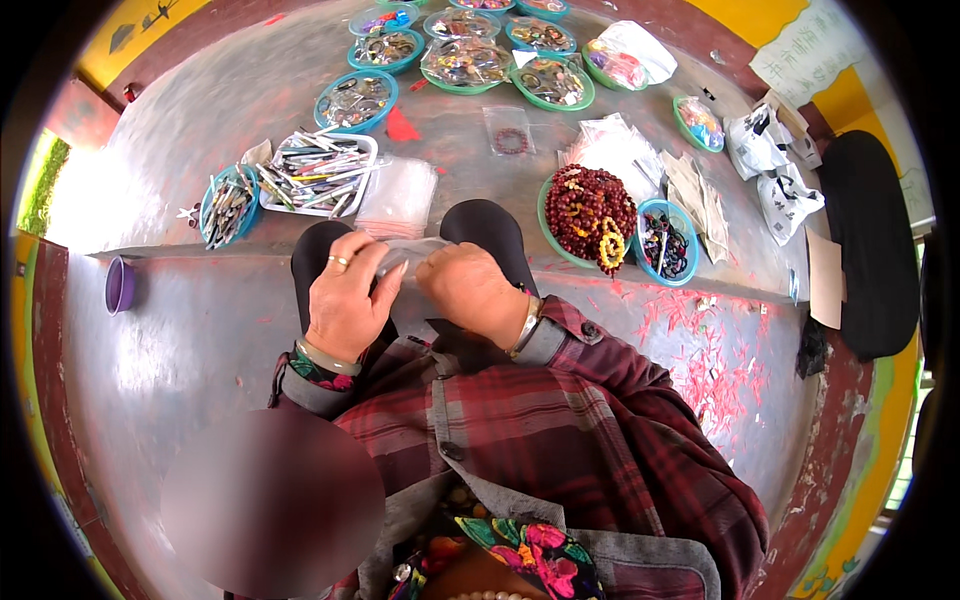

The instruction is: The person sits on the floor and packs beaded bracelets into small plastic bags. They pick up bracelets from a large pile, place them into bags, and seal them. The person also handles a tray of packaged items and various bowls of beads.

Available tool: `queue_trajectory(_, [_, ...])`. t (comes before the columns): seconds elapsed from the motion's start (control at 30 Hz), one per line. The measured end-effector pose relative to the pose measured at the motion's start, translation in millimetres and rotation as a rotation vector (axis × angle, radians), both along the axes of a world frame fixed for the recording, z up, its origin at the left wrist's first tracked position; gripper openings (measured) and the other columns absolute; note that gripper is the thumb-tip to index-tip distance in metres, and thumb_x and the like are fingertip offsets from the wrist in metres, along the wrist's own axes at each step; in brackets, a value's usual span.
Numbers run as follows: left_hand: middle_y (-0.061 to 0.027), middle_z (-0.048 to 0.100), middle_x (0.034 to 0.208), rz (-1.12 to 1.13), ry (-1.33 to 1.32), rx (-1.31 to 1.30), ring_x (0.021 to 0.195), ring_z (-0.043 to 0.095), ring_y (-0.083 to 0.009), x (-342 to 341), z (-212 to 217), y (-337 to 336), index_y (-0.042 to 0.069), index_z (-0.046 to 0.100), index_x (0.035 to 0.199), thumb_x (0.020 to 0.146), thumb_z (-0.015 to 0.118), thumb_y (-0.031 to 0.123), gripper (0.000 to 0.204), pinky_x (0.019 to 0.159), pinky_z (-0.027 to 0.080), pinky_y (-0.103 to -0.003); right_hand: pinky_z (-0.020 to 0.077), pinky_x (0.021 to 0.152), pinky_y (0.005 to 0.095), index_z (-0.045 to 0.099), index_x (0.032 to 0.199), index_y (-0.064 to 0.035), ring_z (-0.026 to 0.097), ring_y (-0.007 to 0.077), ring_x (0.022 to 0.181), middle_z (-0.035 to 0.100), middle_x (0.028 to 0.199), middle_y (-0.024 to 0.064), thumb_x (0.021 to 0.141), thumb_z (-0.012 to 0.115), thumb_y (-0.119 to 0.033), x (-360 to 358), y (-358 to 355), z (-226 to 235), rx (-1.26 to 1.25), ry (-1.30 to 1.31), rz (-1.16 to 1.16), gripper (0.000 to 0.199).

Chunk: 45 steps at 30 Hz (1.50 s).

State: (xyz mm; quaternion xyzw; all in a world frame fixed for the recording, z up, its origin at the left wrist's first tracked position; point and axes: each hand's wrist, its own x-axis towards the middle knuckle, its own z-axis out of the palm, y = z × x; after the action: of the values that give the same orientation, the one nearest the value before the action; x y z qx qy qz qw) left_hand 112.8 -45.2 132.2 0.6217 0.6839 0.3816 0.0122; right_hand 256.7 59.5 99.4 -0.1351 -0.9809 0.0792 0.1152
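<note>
Over my lap, a clear plastic bag (408, 251) is stretched between my two hands. My left hand (350, 295) pinches its left side between thumb and fingers. The right side is gripped by my right hand (474, 290), whose fingers curl under and are partly hidden. Whatever may be inside the bag is too small to make out. Just beyond my left hand lies a stack of flat clear bags (398, 195). Farther off, a filled clear bag (510, 132) with a dark red bead bracelet in it lies flat on the concrete.
At left stand a white tray of pens (318, 172), a blue basket of pens (230, 205) and a purple cup (120, 285). To the right are a green bowl of dark red bead bracelets (588, 215) and a blue bowl of small dark items (667, 242). Several bowls of packets (465, 65) stand farther back.
</note>
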Motion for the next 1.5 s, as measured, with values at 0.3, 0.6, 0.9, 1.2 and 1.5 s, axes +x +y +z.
queue_trajectory(0.3, [-0.0128, 0.058, 0.085, 0.066, 0.176, -0.127, 0.079, 0.057, -0.0321, -7, -17, 13, 0.001, 0.061, 0.087, 0.077, 0.061, 0.006, 0.011, 0.067, 0.046, -0.039, 0.0439, 0.068, 0.0349, 0.061, 0.08, -0.0055, 0.059, 0.0246, 0.08, 0.06, 0.082, 0.009, 0.069, 0.056, -0.011, 4, 2, -11, -0.005, 0.153, 0.088, 0.013])
queue_trajectory(0.6, [-0.0151, 0.054, 0.072, 0.043, 0.034, -0.125, 0.067, 0.055, -0.0332, -9, -13, 13, 0.0, 0.06, 0.079, 0.078, 0.06, 0.006, 0.006, 0.059, 0.045, -0.04, 0.0456, 0.085, 0.0382, 0.062, 0.099, -0.005, 0.056, 0.0295, 0.096, 0.062, 0.097, 0.0115, 0.077, 0.061, -0.007, 107, 97, -50, -0.031, 0.577, -0.567, 0.022])
queue_trajectory(0.9, [-0.0173, 0.057, 0.075, -0.011, -0.013, -0.216, 0.07, 0.056, -0.0341, -14, -17, 12, -0.001, 0.063, 0.092, 0.082, 0.057, 0.009, 0.015, 0.062, 0.045, -0.038, 0.0463, 0.08, 0.0417, 0.059, 0.104, -0.0077, 0.055, 0.0335, 0.096, 0.058, 0.099, 0.0163, 0.076, 0.05, -0.008, 230, 177, -159, -0.047, -0.052, -0.914, 0.029])
queue_trajectory(1.2, [-0.0172, 0.059, 0.077, -0.023, -0.002, -0.168, 0.073, 0.058, -0.0358, -14, -13, 12, 0.001, 0.062, 0.09, 0.082, 0.058, 0.011, 0.014, 0.063, 0.047, -0.041, 0.0468, 0.076, 0.0439, 0.06, 0.084, -0.0057, 0.057, 0.0341, 0.091, 0.06, 0.092, 0.0163, 0.077, 0.049, -0.01, 236, 196, -171, -0.063, -0.207, -0.875, 0.014])
queue_trajectory(1.5, [-0.0192, 0.06, 0.077, -0.002, -0.016, -0.234, 0.074, 0.058, -0.0363, -22, -15, 12, 0.0, 0.063, 0.086, 0.083, 0.056, 0.014, 0.016, 0.065, 0.046, -0.042, 0.048, 0.065, 0.04, 0.064, 0.085, -0.0072, 0.062, 0.0334, 0.075, 0.063, 0.077, 0.0176, 0.073, 0.06, -0.02, 239, 184, -82, -0.255, -0.045, -0.849, 0.018])
